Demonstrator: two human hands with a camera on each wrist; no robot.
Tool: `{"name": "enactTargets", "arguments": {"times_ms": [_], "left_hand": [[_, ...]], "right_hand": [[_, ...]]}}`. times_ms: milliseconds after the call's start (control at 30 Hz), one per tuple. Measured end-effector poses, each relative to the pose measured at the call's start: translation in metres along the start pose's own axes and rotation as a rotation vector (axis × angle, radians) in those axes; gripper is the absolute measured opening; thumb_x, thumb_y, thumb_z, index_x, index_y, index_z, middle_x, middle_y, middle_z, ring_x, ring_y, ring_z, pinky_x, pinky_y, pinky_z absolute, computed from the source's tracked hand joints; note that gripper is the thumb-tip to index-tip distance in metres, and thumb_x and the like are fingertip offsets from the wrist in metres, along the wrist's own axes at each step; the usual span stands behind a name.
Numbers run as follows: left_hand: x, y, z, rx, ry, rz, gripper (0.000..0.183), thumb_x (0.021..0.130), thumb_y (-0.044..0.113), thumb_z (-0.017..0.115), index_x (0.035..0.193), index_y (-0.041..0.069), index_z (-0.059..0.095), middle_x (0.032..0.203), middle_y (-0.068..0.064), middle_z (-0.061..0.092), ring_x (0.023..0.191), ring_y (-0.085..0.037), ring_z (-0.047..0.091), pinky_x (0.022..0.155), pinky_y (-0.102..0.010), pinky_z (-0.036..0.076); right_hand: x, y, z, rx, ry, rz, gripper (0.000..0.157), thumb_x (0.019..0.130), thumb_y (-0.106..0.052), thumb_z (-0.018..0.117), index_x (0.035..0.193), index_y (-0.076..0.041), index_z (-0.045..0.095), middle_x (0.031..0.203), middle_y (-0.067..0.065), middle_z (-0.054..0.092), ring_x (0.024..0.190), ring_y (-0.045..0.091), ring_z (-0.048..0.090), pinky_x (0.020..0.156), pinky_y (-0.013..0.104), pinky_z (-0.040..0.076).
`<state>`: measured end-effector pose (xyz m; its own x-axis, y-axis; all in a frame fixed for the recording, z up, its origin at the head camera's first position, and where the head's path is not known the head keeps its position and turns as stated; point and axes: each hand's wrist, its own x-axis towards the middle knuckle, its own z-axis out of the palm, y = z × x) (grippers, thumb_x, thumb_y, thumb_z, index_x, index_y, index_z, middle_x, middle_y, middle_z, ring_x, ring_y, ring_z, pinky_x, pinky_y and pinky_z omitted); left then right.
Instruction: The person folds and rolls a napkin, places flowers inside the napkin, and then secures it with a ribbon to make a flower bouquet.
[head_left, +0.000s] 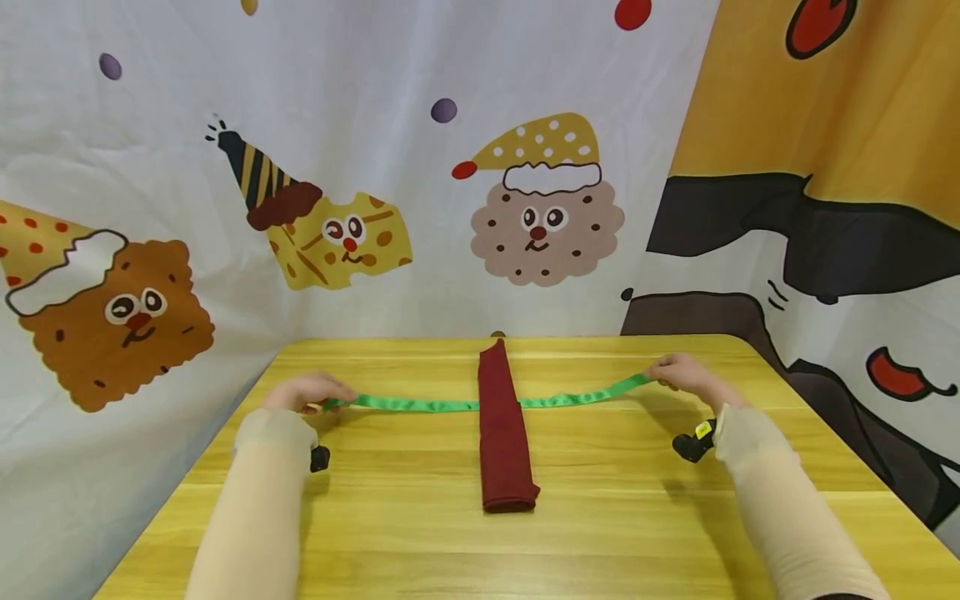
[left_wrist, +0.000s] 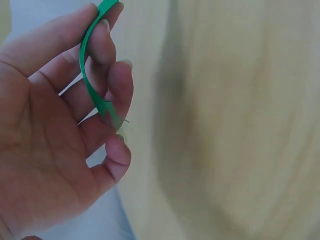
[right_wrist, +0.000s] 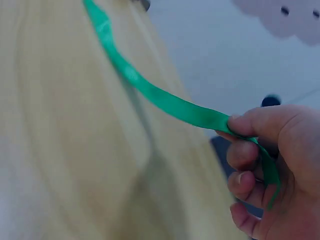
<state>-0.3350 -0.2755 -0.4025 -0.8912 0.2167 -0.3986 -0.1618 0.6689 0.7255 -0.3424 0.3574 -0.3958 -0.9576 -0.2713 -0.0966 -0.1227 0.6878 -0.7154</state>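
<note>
A long green ribbon stretches from side to side over the table. Across its middle lies a narrow folded dark red cloth, which hides that stretch of the ribbon. My left hand pinches the ribbon near its left end; in the left wrist view the frayed tail hangs over the curled fingers. At the other side, my right hand pinches the ribbon between thumb and forefinger, raised off the tabletop. Its short tail droops into the palm in the right wrist view, with the other fingers curled below.
The wooden table has its far edge just beyond the cloth's top. Behind it hangs a white curtain printed with cartoon biscuits and cheese. Small black devices sit at both wrists, the right one with a yellow label.
</note>
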Motion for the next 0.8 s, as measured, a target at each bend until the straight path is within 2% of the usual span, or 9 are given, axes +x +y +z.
{"name": "enactTargets", "arguments": {"times_ms": [100, 167, 233, 400, 533, 667, 800], "left_hand": [[0.001, 0.014, -0.005, -0.016, -0.031, 0.009, 0.042, 0.095, 0.030, 0.062, 0.129, 0.004, 0.060, 0.096, -0.010, 0.063, 0.085, -0.024, 0.054, 0.072, -0.036, 0.035], [0.003, 0.024, -0.006, -0.014, -0.033, 0.016, 0.041, 0.096, 0.030, 0.062, 0.129, 0.007, 0.060, 0.103, -0.008, 0.062, 0.093, -0.028, 0.054, 0.074, -0.037, 0.035], [0.005, 0.034, -0.007, -0.005, -0.043, 0.042, 0.038, 0.096, 0.030, 0.060, 0.129, 0.009, 0.061, 0.111, -0.009, 0.058, 0.101, -0.032, 0.052, 0.074, -0.038, 0.035], [0.012, 0.055, -0.002, 0.000, -0.063, 0.105, 0.035, 0.098, 0.027, 0.058, 0.130, 0.014, 0.060, 0.124, -0.011, 0.053, 0.103, -0.031, 0.050, 0.071, -0.035, 0.035], [0.022, 0.065, 0.012, -0.029, -0.077, 0.169, 0.033, 0.098, 0.024, 0.057, 0.130, 0.013, 0.060, 0.122, -0.011, 0.054, 0.102, -0.032, 0.051, 0.067, -0.033, 0.034], [0.035, 0.067, 0.033, -0.066, -0.093, 0.211, 0.033, 0.098, 0.022, 0.058, 0.130, 0.011, 0.061, 0.106, -0.009, 0.059, 0.097, -0.037, 0.052, 0.068, -0.034, 0.036], [0.047, 0.069, 0.055, -0.084, -0.115, 0.244, 0.036, 0.098, 0.021, 0.058, 0.131, 0.006, 0.059, 0.100, -0.008, 0.060, 0.084, -0.028, 0.054, 0.072, -0.038, 0.038]], "right_hand": [[0.009, -0.018, -0.006, 0.006, -0.003, -0.032, 0.026, 0.099, -0.011, 0.053, 0.100, 0.013, 0.063, 0.061, 0.001, 0.046, 0.055, 0.016, 0.040, 0.066, 0.034, 0.039], [0.014, -0.032, -0.008, 0.008, 0.001, -0.056, 0.028, 0.098, -0.010, 0.054, 0.112, 0.013, 0.063, 0.064, 0.005, 0.052, 0.056, 0.016, 0.043, 0.062, 0.032, 0.040], [0.017, -0.047, -0.008, 0.018, -0.008, -0.067, 0.029, 0.098, -0.009, 0.054, 0.116, 0.013, 0.062, 0.069, 0.008, 0.056, 0.059, 0.017, 0.045, 0.060, 0.031, 0.040], [0.025, -0.075, 0.002, 0.053, -0.035, -0.099, 0.030, 0.096, -0.006, 0.054, 0.122, 0.007, 0.061, 0.071, 0.008, 0.059, 0.060, 0.019, 0.045, 0.058, 0.031, 0.041], [0.036, -0.082, 0.020, 0.088, -0.049, -0.122, 0.029, 0.097, -0.006, 0.053, 0.123, 0.003, 0.062, 0.071, 0.013, 0.059, 0.059, 0.020, 0.045, 0.059, 0.032, 0.041], [0.047, -0.081, 0.049, 0.167, -0.075, -0.136, 0.026, 0.098, -0.008, 0.053, 0.119, 0.003, 0.063, 0.076, 0.018, 0.058, 0.060, 0.019, 0.044, 0.059, 0.034, 0.042], [0.057, -0.077, 0.081, 0.235, -0.099, -0.131, 0.025, 0.099, -0.009, 0.053, 0.117, 0.005, 0.062, 0.075, 0.013, 0.058, 0.058, 0.018, 0.043, 0.059, 0.037, 0.040]]}}
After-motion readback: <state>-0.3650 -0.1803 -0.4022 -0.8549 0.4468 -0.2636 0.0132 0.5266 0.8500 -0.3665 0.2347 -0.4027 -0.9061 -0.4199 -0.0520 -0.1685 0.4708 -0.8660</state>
